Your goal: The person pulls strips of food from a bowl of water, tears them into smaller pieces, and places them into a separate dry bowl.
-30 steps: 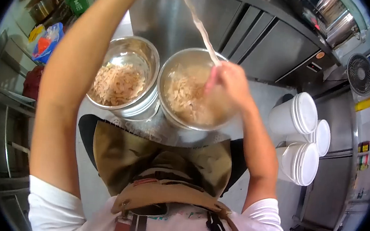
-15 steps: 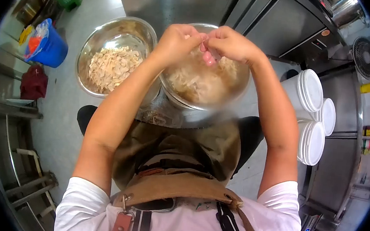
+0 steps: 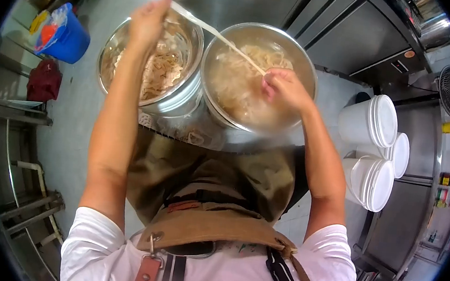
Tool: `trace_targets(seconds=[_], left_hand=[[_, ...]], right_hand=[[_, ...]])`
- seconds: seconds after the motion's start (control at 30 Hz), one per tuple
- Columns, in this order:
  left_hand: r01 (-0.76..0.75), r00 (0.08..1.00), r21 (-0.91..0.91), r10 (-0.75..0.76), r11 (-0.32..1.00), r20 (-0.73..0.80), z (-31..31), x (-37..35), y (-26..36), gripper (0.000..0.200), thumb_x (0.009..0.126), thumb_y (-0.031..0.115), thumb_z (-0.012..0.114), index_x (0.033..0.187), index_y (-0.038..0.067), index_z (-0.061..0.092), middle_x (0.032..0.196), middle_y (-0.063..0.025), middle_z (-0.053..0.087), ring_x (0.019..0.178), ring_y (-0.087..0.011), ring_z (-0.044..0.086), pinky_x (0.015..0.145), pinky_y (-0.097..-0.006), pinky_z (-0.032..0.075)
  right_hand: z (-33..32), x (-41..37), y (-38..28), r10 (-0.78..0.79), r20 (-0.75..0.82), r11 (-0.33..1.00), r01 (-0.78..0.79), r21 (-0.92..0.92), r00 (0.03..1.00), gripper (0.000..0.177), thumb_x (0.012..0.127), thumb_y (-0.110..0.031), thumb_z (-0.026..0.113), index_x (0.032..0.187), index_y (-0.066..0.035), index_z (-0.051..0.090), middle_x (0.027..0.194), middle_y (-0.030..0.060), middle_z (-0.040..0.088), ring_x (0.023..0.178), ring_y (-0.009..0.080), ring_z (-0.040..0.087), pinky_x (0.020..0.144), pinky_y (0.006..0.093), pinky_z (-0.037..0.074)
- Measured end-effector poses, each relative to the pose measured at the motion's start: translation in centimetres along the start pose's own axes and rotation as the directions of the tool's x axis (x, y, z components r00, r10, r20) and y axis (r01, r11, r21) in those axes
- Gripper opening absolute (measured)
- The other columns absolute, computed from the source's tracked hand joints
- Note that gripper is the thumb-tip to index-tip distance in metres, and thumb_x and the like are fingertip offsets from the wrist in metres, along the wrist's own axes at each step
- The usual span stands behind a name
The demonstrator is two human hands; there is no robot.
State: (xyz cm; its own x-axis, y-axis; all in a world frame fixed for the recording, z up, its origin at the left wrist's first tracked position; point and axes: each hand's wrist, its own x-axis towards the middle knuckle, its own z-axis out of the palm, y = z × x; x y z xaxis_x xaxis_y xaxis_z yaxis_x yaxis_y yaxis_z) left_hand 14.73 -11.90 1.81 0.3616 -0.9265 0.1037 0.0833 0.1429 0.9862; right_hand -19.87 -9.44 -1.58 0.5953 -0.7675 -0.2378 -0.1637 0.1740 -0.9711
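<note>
Two steel bowls stand side by side, their walls touching, on a low support (image 3: 183, 132) in front of the person's knees. Only the support's latticed near edge shows beneath them. The left bowl (image 3: 109, 55) holds a heap of pale, dry-looking shreds (image 3: 161, 73). The right bowl (image 3: 302, 61) holds a looser, wetter-looking mass of pale strips (image 3: 234, 90) that fills most of its bottom.

The left hand (image 3: 150, 20) is raised above the far side of the left bowl. It is closed, with the fingertips pinched on one end of a long pale strip (image 3: 218, 35). The strip runs taut and slanting down over the place where the two rims meet, to the right hand (image 3: 283, 89). That hand is also closed, with thumb and fingers gripping the strip's other end. It hovers over the near right part of the right bowl, just above the strips there. Whether it touches them cannot be told.

A brown apron (image 3: 216, 177) covers the lap below the bowls. On the floor (image 3: 69, 143) to the left, well apart from the bowls, stands a blue bucket (image 3: 68, 41) with something bright in it. To the right, three white lidded tubs (image 3: 371, 121) lie clustered against steel cabinets.
</note>
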Motion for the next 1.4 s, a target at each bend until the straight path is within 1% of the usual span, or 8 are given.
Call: trace_targets(seconds=[0.33,0.67,0.8,0.9,1.0,1.13,1.17,1.4], left_hand=[[-0.085,0.987,-0.078,0.073,0.993,-0.146,-7.5,0.3,-0.3,0.021,0.093,0.018,0.059,0.091,-0.003,0.061,0.08,-0.0063,0.065,0.063,-0.0107,0.055,0.055,-0.0239,0.043],[0.003,0.918,0.12,0.045,0.993,-0.393,-17.9,0.9,-5.1,0.024,0.09,0.019,0.063,0.092,-0.004,0.065,0.081,-0.0057,0.066,0.071,-0.0116,0.059,0.065,-0.0249,0.047],[0.207,0.87,0.303,-0.033,0.93,-0.492,-20.2,0.9,-8.2,0.027,0.089,0.024,0.063,0.088,-0.003,0.066,0.079,-0.0052,0.066,0.069,-0.0122,0.058,0.064,-0.0262,0.047],[0.024,0.999,0.829,-0.044,0.559,0.0,-18.4,-0.9,-7.9,0.024,0.085,0.023,0.059,0.086,-0.001,0.065,0.079,-0.0168,0.066,0.071,-0.0269,0.063,0.068,-0.0356,0.049],[-0.367,0.923,0.912,-0.052,0.184,0.382,-14.4,-3.9,-6.7,0.021,0.082,0.02,0.057,0.087,0.001,0.065,0.085,-0.0246,0.064,0.08,-0.0388,0.063,0.074,-0.0432,0.05],[-0.271,0.91,0.959,-0.301,0.083,0.283,-9.5,-6.3,-2.2,0.024,0.081,0.023,0.062,0.096,0.005,0.065,0.09,-0.0181,0.066,0.088,-0.0343,0.064,0.078,-0.0433,0.05],[-0.315,0.913,0.944,-0.241,0.092,0.328,-8.5,-6.3,-1.3,0.022,0.082,0.022,0.06,0.092,0.005,0.066,0.088,-0.0189,0.066,0.086,-0.035,0.064,0.077,-0.0432,0.05],[-0.487,0.786,0.573,0.045,0.659,0.616,2.7,-4.7,0.5,0.026,0.08,0.022,0.061,0.095,0.001,0.069,0.089,-0.0218,0.067,0.084,-0.0355,0.065,0.078,-0.0413,0.051]], right_hand=[[3.7,3.1,-2.1,0.009,-0.141,0.97,0.026,0.241,0.99,0.01,0.084,-0.004,0.067,0.088,0.005,0.065,0.073,0.0108,0.067,0.062,0.0117,0.062,0.059,0.0235,0.052],[6.8,11.1,-5.0,-0.124,-0.128,0.917,0.064,-0.394,0.984,0.032,0.08,-0.024,0.077,0.068,-0.005,0.055,0.061,0.0023,0.059,0.051,0.0077,0.054,0.045,0.0218,0.042],[3.3,11.5,-4.1,-0.092,-0.102,0.965,0.063,-0.256,0.991,0.022,0.084,-0.018,0.071,0.072,-0.002,0.06,0.062,0.0025,0.06,0.053,0.009,0.054,0.05,0.0233,0.043],[-0.2,11.4,-0.8,0.033,-0.054,0.859,-0.056,-0.509,0.998,0.017,0.083,-0.017,0.067,0.077,-0.001,0.067,0.064,0.0061,0.064,0.056,0.0121,0.059,0.05,0.0289,0.047],[-0.1,12.1,3.6,-0.069,-0.043,0.572,0.005,-0.82,0.997,0.017,0.081,-0.017,0.064,0.08,0.0,0.067,0.073,0.0129,0.066,0.066,0.0226,0.063,0.061,0.036,0.05],[2.5,12.4,3.9,-0.038,-0.143,0.382,-0.118,-0.917,0.989,0.019,0.076,-0.017,0.06,0.085,-0.002,0.068,0.087,0.0203,0.066,0.08,0.0365,0.062,0.076,0.0427,0.048],[2.7,12.5,4.2,-0.074,-0.326,0.566,-0.23,-0.792,0.942,0.019,0.076,-0.018,0.061,0.086,-0.004,0.069,0.085,0.0206,0.066,0.074,0.0335,0.063,0.073,0.0417,0.049],[-2.8,7.1,-8.0,-0.282,-0.175,0.746,0.101,-0.658,0.943,0.018,0.08,-0.019,0.063,0.083,-0.002,0.069,0.07,0.0053,0.065,0.06,0.0154,0.059,0.056,0.0315,0.048]])
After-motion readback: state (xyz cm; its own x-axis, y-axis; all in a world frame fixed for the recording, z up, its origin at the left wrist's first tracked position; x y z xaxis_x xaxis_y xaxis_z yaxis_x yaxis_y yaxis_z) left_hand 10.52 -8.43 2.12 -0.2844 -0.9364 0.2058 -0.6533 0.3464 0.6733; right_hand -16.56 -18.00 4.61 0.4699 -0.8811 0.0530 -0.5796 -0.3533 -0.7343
